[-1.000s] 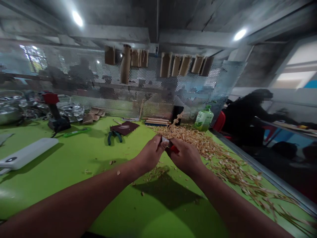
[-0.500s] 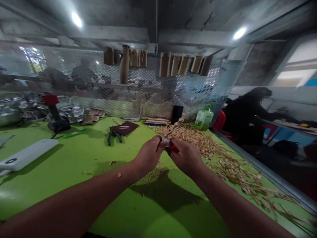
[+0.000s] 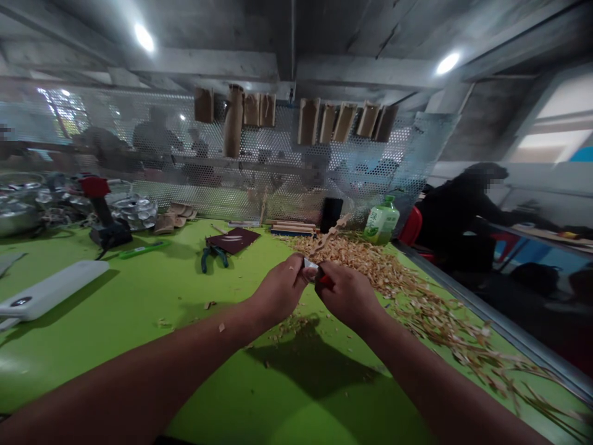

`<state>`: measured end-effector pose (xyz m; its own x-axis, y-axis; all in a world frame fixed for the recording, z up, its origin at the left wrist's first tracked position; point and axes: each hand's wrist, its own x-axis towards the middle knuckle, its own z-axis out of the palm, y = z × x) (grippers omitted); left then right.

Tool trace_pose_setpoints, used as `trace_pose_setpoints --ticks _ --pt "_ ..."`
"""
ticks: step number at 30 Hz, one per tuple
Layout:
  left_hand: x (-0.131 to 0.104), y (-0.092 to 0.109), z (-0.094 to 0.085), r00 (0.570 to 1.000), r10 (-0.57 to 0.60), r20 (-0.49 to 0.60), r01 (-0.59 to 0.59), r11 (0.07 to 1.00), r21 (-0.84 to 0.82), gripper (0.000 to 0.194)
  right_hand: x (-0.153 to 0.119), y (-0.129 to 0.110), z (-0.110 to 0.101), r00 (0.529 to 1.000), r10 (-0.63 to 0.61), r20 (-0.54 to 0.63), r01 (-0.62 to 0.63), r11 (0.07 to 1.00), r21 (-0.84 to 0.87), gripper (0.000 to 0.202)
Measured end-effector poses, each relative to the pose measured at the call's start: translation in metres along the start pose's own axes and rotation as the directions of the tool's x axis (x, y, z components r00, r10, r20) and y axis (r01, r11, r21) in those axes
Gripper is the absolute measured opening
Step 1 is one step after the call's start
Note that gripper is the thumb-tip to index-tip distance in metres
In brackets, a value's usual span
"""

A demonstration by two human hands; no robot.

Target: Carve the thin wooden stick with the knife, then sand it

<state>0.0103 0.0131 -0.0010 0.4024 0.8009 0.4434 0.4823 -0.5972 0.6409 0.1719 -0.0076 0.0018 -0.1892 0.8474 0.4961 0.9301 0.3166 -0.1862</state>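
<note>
My left hand [image 3: 277,289] is closed round the near end of a carved wooden stick [image 3: 330,237]. The stick has a wavy, notched outline and points up and away to the right. In my right hand [image 3: 348,293] is a carving knife [image 3: 309,267], its red handle mostly hidden by the fingers. The bright blade lies across the wood, close to my left thumb. Both hands nearly meet above the green table [image 3: 157,355]. A small wood chip [image 3: 221,327] sits on my left forearm.
Wood shavings [image 3: 370,266] spread over the right side. Pliers [image 3: 215,256], dark sandpaper [image 3: 238,240], a green-handled tool [image 3: 143,248], a white slab-shaped device [image 3: 60,287] and a cordless drill [image 3: 99,210] lie left. A green bottle [image 3: 382,220] stands behind; a person [image 3: 458,210] sits right.
The knife and my right hand have shifted slightly, and the blade now shows more broadly near my left thumb. The stick has tilted a little to the right. My left hand stays nearly in place.
</note>
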Motion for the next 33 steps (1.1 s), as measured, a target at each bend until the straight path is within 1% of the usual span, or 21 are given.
trace_pose_setpoints --ticks 5,11,18,22,24,28,33 --pt "-0.002 0.002 0.002 0.999 -0.032 -0.016 0.033 0.999 0.035 0.027 0.000 -0.001 -0.001 1.000 0.030 0.006 -0.029 0.998 -0.056 0.007" --pt "-0.002 0.003 0.006 0.997 -0.065 -0.032 0.065 0.998 0.008 0.029 -0.001 0.001 -0.003 1.000 0.010 -0.009 -0.011 0.987 -0.158 0.011" --pt "-0.002 0.004 0.008 0.996 -0.076 -0.037 0.075 0.997 -0.031 0.030 -0.002 -0.001 -0.003 1.000 0.017 -0.013 -0.019 0.974 -0.224 0.011" --pt "-0.003 0.007 0.007 0.994 -0.095 -0.051 0.092 0.993 -0.067 0.028 -0.002 -0.001 -0.003 0.999 0.028 -0.017 -0.031 0.974 -0.225 0.011" --pt "-0.003 0.008 0.007 0.995 -0.090 -0.039 0.085 0.991 -0.104 0.027 -0.001 0.000 -0.004 0.999 0.030 -0.016 -0.033 0.974 -0.223 0.011" --pt "-0.002 0.003 0.008 0.998 -0.055 -0.008 0.053 0.988 -0.148 0.023 0.000 0.001 -0.002 1.000 0.018 0.004 -0.017 0.984 -0.180 0.012" --pt "-0.001 -0.003 0.008 1.000 -0.001 0.003 0.001 0.990 -0.140 0.025 0.000 0.002 0.001 0.999 0.031 0.017 -0.028 0.989 -0.148 0.011"
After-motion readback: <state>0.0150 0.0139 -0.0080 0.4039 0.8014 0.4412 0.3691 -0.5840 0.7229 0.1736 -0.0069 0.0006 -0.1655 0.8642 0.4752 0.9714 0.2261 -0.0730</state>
